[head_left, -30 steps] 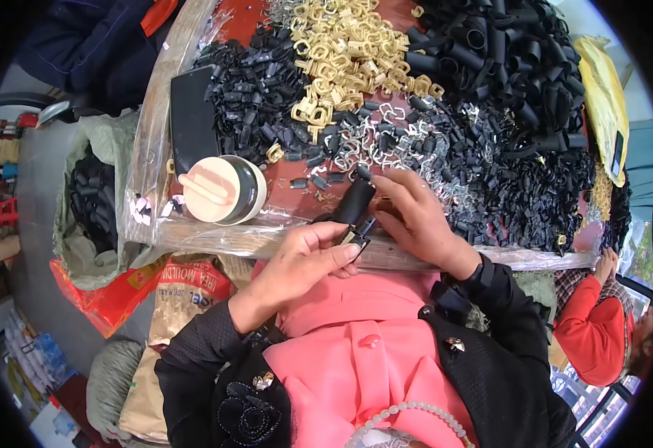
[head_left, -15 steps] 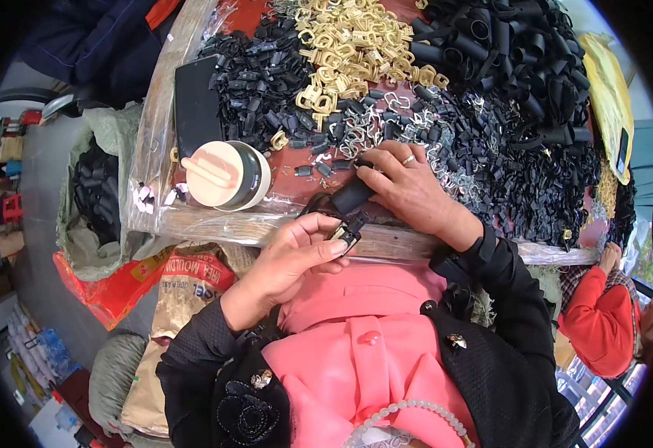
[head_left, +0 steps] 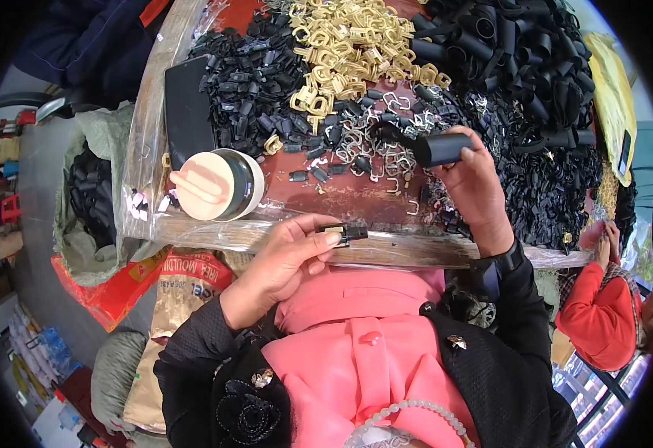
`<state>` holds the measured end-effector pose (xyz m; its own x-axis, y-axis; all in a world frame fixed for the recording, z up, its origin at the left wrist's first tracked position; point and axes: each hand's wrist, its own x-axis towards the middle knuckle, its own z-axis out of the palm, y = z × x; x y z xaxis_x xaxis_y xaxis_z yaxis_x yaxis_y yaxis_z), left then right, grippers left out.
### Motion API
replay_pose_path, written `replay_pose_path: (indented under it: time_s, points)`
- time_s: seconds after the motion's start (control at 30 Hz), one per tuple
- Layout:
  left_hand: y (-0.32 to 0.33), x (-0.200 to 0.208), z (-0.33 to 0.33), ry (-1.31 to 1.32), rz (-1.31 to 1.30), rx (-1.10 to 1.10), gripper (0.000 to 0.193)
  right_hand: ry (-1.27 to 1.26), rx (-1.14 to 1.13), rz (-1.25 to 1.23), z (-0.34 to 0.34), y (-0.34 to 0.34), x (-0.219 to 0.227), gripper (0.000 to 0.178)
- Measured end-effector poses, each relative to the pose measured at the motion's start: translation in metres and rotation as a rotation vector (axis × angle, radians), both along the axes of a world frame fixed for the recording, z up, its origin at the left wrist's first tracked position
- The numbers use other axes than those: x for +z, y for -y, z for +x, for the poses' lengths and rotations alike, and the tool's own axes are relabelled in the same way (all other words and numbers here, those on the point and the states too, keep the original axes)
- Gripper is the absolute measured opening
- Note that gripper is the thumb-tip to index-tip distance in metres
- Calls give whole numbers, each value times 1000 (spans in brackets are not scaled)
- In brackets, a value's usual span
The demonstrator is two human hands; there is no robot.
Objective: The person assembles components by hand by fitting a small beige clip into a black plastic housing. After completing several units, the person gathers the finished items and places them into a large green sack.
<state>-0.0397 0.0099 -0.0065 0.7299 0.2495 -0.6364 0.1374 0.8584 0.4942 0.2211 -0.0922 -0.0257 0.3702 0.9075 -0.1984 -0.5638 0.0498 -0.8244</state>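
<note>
My left hand is closed in a pinch just over the table's near edge. Between its thumb and fingers sits a small black plastic part with a gold-coloured piece on it. Farther right, my right hand is raised above the table, its fingers wrapped round a black tube-shaped piece. A dark loop or strap trails from the tube's left end. Beneath and left of it lie many bent silver wire hooks mixed with small black parts.
Gold-coloured buckles are heaped at the back, black tubes at back right. A lidded jar and a black tablet-like slab stand left. A sack of black parts is beside the table. A person in red works at right.
My right hand has lifted away up and to the right with the black tube. The left hand stays near its place, its small part now turned more level.
</note>
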Motion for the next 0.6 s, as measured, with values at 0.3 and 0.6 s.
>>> replay_pose_path:
  time_s: [0.3,0.6]
  points:
    - [-2,1,10,5,43,-34,29,-554,-208,195,8,-6,16,41]
    - [4,4,11,48,98,9,25,791,226,-349,0,13,28,35]
